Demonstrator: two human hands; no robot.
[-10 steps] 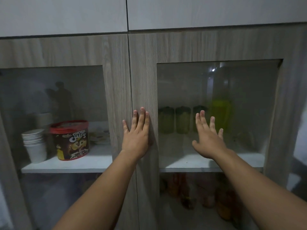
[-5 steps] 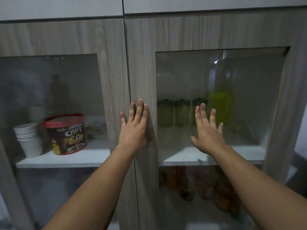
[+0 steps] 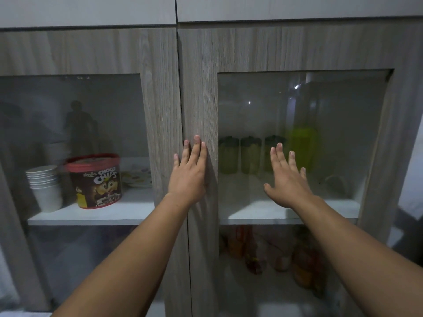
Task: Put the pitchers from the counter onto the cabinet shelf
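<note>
Both cabinet doors are shut. Behind the right door's glass [image 3: 251, 110], three small green pitchers with dark lids [image 3: 250, 155] stand in a row on the white shelf [image 3: 247, 211], with a taller yellow-green pitcher [image 3: 302, 149] beside them on the right. My left hand [image 3: 188, 175] lies flat, fingers up, on the wooden frame of the right door [image 3: 199, 88] near the seam. My right hand [image 3: 286, 179] is spread flat against the glass in front of the pitchers. Neither hand holds anything.
Behind the left door's glass stand a stack of white paper cups [image 3: 44, 186], a red-lidded Choco Chips tub [image 3: 96, 180] and a patterned plate [image 3: 137, 177]. Orange items [image 3: 299, 259] sit blurred on the lower right shelf. White upper cabinets [image 3: 91, 10] run above.
The view has shifted slightly up and down; both hands stay flat on the right door in about the same places. Nothing was picked up or let go.
</note>
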